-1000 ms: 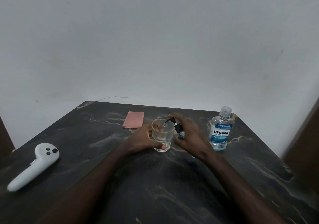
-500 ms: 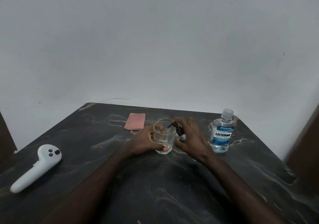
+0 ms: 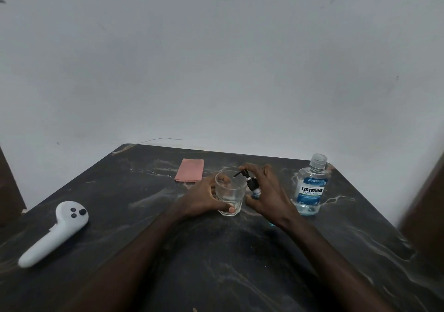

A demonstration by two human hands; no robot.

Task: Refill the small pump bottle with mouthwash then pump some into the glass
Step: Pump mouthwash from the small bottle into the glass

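Pump bottle [image 3: 252, 184] at the glass [image 3: 229, 195], mid-tabletop [image 3: 134, 191]

White controller [image 3: 57, 230] lies nearest, off to my left. My left hand [image 3: 204, 198] is wrapped round the glass, thumb across its front. Right beside it, my right hand [image 3: 269, 196] is curled round the pump bottle, one finger on the black head, spout poking over the rim. Capped mouthwash [image 3: 311, 186] stands further right, and a pink cloth [image 3: 189, 170] lies at the back.

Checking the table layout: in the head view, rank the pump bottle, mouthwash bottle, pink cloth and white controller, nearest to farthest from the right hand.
1. pump bottle, held in the right hand.
2. mouthwash bottle, just to its right.
3. pink cloth, back left.
4. white controller, far left.
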